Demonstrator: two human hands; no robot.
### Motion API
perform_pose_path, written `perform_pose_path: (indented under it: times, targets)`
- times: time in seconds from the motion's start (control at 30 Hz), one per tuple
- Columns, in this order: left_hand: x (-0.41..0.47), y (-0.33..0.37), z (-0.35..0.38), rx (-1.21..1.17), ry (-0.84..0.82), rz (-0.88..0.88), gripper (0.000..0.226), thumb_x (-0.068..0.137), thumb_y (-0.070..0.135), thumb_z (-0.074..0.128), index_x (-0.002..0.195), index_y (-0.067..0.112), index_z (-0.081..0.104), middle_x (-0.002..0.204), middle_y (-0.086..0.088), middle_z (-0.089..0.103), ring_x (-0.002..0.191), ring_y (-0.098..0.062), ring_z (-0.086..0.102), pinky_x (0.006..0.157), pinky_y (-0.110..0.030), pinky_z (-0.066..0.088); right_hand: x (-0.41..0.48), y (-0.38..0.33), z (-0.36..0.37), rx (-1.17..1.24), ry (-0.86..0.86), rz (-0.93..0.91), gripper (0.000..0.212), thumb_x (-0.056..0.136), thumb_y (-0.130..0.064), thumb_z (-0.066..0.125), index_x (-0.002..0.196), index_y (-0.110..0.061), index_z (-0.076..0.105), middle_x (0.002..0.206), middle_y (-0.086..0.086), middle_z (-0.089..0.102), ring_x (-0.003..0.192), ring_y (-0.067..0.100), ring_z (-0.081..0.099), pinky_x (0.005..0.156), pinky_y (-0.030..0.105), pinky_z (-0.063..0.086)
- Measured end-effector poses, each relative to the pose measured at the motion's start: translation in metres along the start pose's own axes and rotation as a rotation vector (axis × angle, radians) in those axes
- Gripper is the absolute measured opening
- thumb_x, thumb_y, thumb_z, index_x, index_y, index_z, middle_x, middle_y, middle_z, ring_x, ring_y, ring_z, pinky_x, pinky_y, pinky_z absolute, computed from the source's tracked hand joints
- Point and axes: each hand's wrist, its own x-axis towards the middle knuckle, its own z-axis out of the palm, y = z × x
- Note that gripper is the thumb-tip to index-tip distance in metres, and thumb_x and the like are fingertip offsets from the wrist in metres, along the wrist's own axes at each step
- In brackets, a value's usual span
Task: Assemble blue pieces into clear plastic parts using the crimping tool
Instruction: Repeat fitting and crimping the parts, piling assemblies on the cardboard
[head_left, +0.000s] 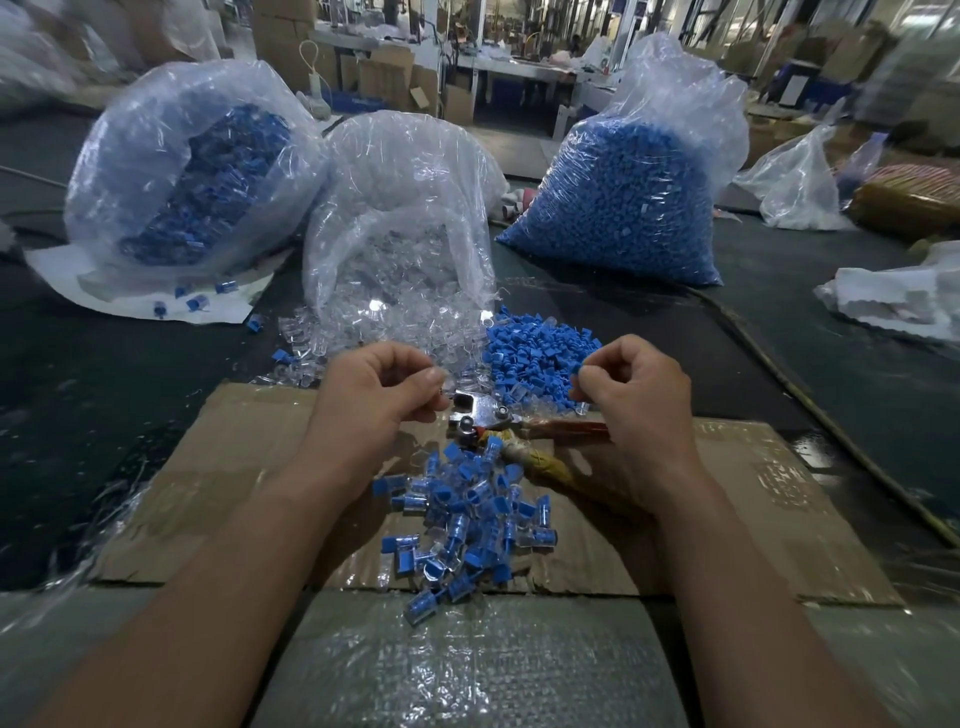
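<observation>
Two grips hover above the crimper (483, 415) — right hand (639, 405) pinches a blue piece (575, 368), left hand (374, 395) curls, whether it holds anything I cannot tell.

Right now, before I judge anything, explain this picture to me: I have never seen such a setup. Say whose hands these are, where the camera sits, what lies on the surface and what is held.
No machine here: a person works bare-handed, and the single camera sits on their head, looking down. The right hand pinches a blue piece; the left hand seems to pinch a clear part, hard to see. Between them lies the crimping tool, its handles running under the right hand. On the cardboard sits a pile of joined pieces. Behind are loose clear parts and loose blue pieces, in front of big plastic bags.
</observation>
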Motion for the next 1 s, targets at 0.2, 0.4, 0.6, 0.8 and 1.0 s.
perform_pose_path:
  times: [0.2,0.4,0.6,0.8,1.0]
  targets:
    - [-0.004,0.003,0.007,-0.049,-0.049,-0.023,0.01,0.084,0.001,0.058,0.077,0.008,0.059,0.06,-0.001,0.068,0.06,-0.01,0.067,0.054,-0.018,0.053,-0.026,-0.025,0.021,0.063,-0.149,-0.205,0.026,0.076,-0.005,0.064,0.065,-0.026,0.055,0.063,-0.006,0.06,0.061,0.007,0.059,0.059,0.021,0.051]
    - [-0.008,0.008,0.01,0.034,-0.038,0.054,0.02,0.078,-0.007,0.063,0.077,0.013,0.06,0.073,-0.008,0.066,0.061,-0.007,0.066,0.056,-0.012,0.05,-0.032,-0.028,0.03,0.046,-0.229,-0.279,0.027,0.079,-0.008,0.065,0.064,-0.026,0.052,0.06,-0.01,0.055,0.058,0.002,0.053,0.054,0.014,0.045]
    - [-0.01,0.008,0.01,0.069,-0.076,0.107,0.023,0.076,-0.004,0.066,0.078,0.019,0.063,0.074,-0.003,0.068,0.066,-0.011,0.066,0.059,-0.014,0.052,-0.033,-0.028,0.032,-0.02,-0.205,-0.279,0.027,0.077,-0.011,0.064,0.064,-0.028,0.049,0.059,-0.012,0.052,0.059,-0.003,0.051,0.054,0.011,0.043]
    - [-0.008,0.005,0.01,0.091,-0.095,0.106,0.027,0.074,-0.003,0.067,0.073,0.023,0.064,0.071,0.002,0.07,0.062,-0.009,0.066,0.059,-0.015,0.053,-0.034,-0.028,0.033,-0.024,-0.217,-0.259,0.023,0.077,-0.014,0.064,0.065,-0.027,0.05,0.059,-0.012,0.053,0.061,-0.003,0.052,0.054,0.011,0.043]
    - [-0.008,0.006,0.011,0.095,-0.101,0.117,0.026,0.075,-0.002,0.067,0.073,0.023,0.064,0.068,0.007,0.069,0.06,-0.006,0.065,0.057,-0.014,0.052,-0.034,-0.027,0.032,-0.004,-0.214,-0.249,0.022,0.076,-0.016,0.064,0.064,-0.028,0.05,0.059,-0.012,0.054,0.06,-0.004,0.053,0.053,0.009,0.043]
